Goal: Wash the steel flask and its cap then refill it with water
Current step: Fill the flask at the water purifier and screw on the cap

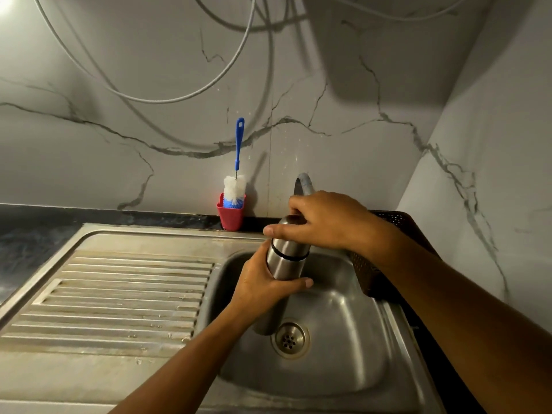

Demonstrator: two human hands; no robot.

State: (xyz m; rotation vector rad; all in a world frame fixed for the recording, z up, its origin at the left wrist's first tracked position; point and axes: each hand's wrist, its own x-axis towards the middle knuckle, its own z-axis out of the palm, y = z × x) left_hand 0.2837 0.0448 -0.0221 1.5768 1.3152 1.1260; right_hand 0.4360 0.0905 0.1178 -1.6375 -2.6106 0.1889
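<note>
A steel flask [286, 265] stands upright over the sink basin [343, 339], just left of the drain. My left hand [263, 286] wraps around its body from the left, thumb across the front. My right hand [322, 221] grips the steel cap [288, 234] on top of the flask, fingers curled over it. A dark ring marks the seam between cap and body. The tap spout [303, 183] rises right behind my right hand; no water stream is visible.
A blue-handled bottle brush [236, 186] stands in a red holder [230, 218] against the marble wall. The ribbed steel draining board [119, 294] lies to the left. A dark perforated basket [388, 249] sits at the sink's right edge. The drain [289, 340] is uncovered.
</note>
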